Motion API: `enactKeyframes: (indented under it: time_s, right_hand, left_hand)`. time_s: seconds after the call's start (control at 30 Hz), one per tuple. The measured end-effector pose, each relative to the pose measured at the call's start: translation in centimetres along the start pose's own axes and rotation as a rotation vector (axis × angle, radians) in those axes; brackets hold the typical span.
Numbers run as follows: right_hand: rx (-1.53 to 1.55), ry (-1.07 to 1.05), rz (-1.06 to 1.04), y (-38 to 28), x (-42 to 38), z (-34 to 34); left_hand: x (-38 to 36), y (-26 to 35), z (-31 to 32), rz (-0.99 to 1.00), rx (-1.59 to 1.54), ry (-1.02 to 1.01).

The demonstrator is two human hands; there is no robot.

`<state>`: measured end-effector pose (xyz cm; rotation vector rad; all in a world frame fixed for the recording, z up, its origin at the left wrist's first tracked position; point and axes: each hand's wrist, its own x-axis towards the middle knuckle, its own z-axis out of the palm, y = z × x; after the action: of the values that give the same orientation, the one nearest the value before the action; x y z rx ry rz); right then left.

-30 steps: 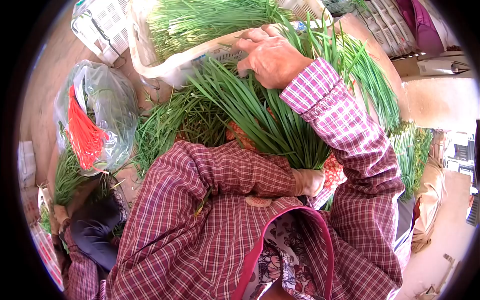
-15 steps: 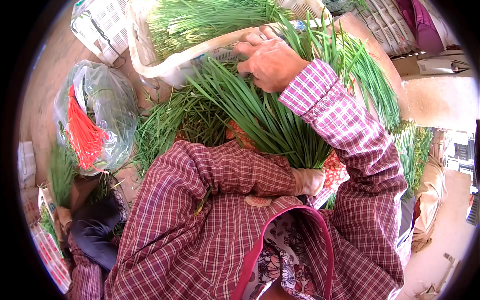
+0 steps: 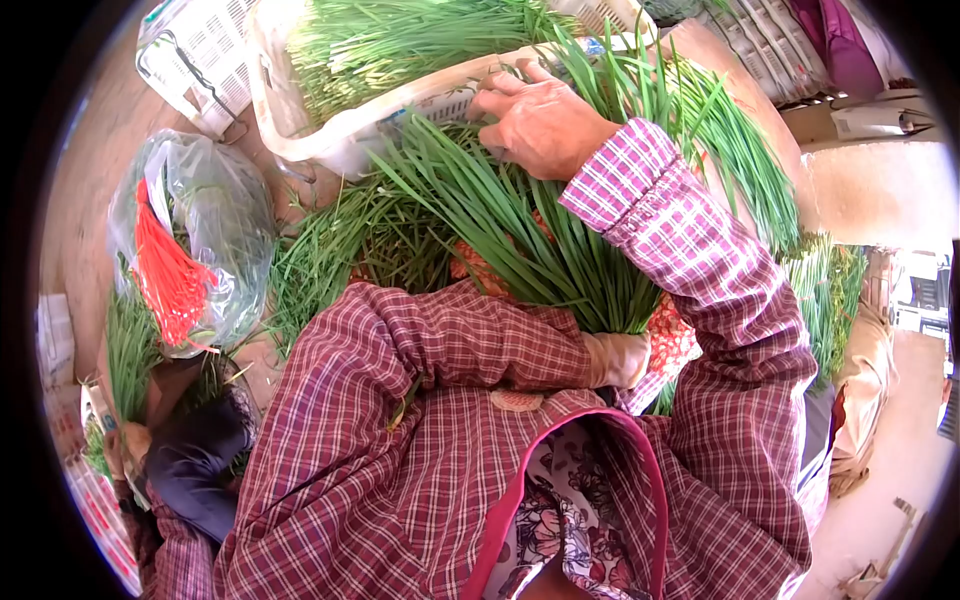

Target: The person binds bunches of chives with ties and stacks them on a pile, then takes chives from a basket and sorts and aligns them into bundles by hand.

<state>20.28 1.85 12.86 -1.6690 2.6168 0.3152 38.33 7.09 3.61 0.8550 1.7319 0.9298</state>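
My left hand point(image 3: 620, 360) is closed around the lower end of a bunch of garlic chives point(image 3: 560, 240). The long green leaves fan up and to the left across my lap. Above their upper part is my right hand point(image 3: 545, 120), fingers bent and apart, with nothing visible in them. It hovers near the front rim of a white plastic crate point(image 3: 350, 125), which holds more green stalks point(image 3: 430, 50). Loose leaves point(image 3: 350, 235) lie in a heap under and left of the bunch. Part of a red patterned cloth point(image 3: 672, 335) shows beside my left hand.
Further chives point(image 3: 740, 150) lie on a board at the right. A clear plastic bag point(image 3: 225, 215) with red ties point(image 3: 168, 270) stands at the left. Another white crate point(image 3: 205, 65) is behind it. At the lower left, a person's hand point(image 3: 135, 440) holds greens point(image 3: 130, 350).
My right hand has shifted only slightly, and my left keeps its grip on the bunch. At the lower left, the other person's greens have moved and look less blurred.
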Motion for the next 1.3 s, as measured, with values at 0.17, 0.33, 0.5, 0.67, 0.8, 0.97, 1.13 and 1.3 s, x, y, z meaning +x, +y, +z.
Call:
enactKeyframes:
  time_s: [0.17,0.33,0.5,0.67,0.8,0.97,1.13,1.3]
  right_hand:
    - [-0.163,0.227,0.015,0.5,1.0,0.7]
    - [0.21,0.38,0.299,1.5,0.0,-7.2]
    - [0.904,0.32,0.351,5.8,-7.0,-15.0]
    - [1.007,0.775,0.174,4.7,-7.4,-10.4]
    - [0.994,0.718,0.121,2.4,-3.2,-6.1]
    - [0.702,0.476,0.321,2.5,-4.1,1.7]
    - [0.456,-0.035,0.792,4.1,-7.9,3.5]
    - [0.445,0.555,0.656,4.8,-10.6,2.5]
  left_hand:
    - [3.4,-4.2,2.9,0.437,0.03,0.051]
    - [-1.5,0.4,-0.7,0.862,1.247,0.23]
    - [-10.4,4.9,-12.7,1.125,0.366,0.516]
    - [-19.3,2.3,-25.5,1.324,-0.455,0.418]
    - [-25.0,1.0,-30.3,1.463,-0.629,0.382]
    - [-32.1,-1.0,-34.2,1.507,-0.827,0.555]
    - [-35.4,-3.1,-37.1,1.575,-0.762,0.748]
    - [-35.4,-3.2,-36.9,1.599,-0.684,0.928]
